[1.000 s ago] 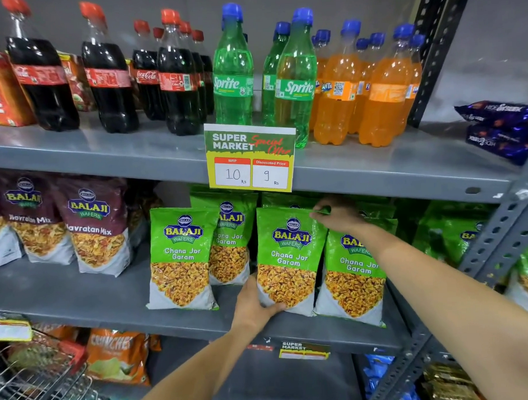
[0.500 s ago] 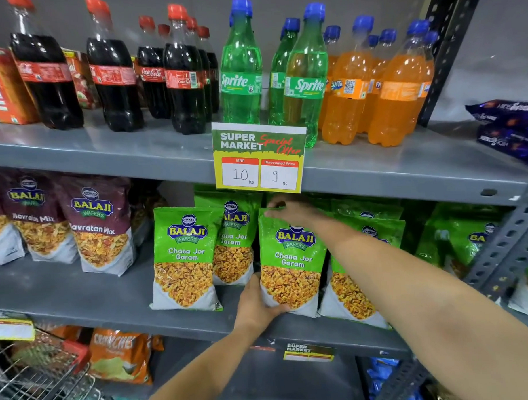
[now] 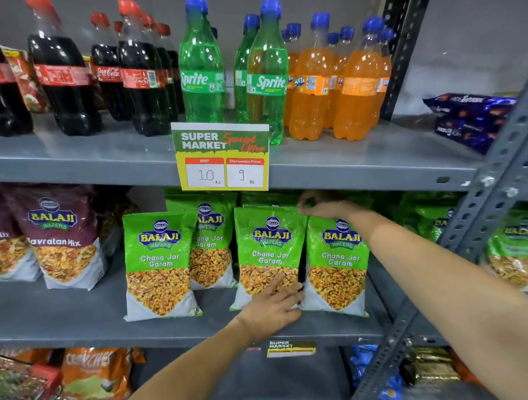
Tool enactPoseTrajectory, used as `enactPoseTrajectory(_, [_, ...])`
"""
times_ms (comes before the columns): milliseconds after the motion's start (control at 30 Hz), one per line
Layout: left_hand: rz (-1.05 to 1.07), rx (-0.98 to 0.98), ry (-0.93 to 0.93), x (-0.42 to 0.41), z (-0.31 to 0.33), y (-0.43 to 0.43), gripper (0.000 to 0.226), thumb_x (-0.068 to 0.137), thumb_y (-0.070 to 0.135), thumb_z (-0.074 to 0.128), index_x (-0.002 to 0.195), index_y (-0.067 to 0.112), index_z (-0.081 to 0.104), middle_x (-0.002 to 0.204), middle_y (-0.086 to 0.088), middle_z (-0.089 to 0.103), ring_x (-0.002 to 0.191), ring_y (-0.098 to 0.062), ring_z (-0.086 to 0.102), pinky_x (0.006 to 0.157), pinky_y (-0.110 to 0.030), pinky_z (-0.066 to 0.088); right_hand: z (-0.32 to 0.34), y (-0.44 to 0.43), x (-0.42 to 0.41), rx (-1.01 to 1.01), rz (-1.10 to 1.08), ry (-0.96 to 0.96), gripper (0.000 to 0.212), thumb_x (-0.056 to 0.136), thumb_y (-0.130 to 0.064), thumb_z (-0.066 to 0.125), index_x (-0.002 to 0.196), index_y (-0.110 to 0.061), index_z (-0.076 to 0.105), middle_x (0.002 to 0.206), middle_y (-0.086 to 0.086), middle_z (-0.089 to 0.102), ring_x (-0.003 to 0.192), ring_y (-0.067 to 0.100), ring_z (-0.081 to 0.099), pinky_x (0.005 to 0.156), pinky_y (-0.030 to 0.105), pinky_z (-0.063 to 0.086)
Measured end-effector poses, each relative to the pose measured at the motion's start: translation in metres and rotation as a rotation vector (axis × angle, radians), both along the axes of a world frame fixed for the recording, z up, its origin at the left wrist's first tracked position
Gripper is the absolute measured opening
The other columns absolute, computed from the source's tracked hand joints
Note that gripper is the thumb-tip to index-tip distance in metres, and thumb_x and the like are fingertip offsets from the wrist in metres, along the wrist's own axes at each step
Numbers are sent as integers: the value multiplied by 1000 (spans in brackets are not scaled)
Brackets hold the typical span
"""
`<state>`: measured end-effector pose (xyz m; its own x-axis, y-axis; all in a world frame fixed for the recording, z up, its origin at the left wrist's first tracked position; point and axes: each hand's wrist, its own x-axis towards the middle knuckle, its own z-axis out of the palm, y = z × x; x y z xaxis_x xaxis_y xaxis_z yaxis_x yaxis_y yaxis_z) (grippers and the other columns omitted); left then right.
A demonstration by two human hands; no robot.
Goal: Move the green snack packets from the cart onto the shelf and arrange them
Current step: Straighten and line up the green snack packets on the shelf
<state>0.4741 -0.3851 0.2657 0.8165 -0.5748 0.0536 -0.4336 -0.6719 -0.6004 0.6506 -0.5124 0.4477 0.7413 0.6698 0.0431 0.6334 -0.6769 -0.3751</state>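
While both hands, left hand (image 3: 272, 307) at its base and right hand (image 3: 323, 206) pinching its top, grip the middle green packet (image 3: 270, 247), arranging seems underway; next, square it upright on the shelf (image 3: 81, 320).

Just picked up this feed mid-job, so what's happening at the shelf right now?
A person is straightening a green Chana Jor Garam packet in the front row of the middle shelf. The left hand presses against its bottom edge; the right hand pinches its top. Green packets stand upright on either side, one to the left and one touching it on the right. More sit behind.
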Motion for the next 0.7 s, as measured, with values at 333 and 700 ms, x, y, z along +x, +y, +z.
enactPoseTrajectory(333, [-32,-5,5,7,4,-5,41,63,27,80,100,30,64,130,2,62,133,-17,45,113,-60,17,-5,-2,-14,72,-86,-234,20,86,-36,62,97,-21,67,117,7,65,109,26,57,93,32,45])
enactPoseTrajectory(700, [161,-307,-162,-34,14,69,63,81,45,60,138,26,39,150,-3,40,140,-25,33,109,-65,26,-9,46,-45,86,-108,-245,26,89,-47,51,104,-28,59,102,7,65,97,26,62,77,27,43])
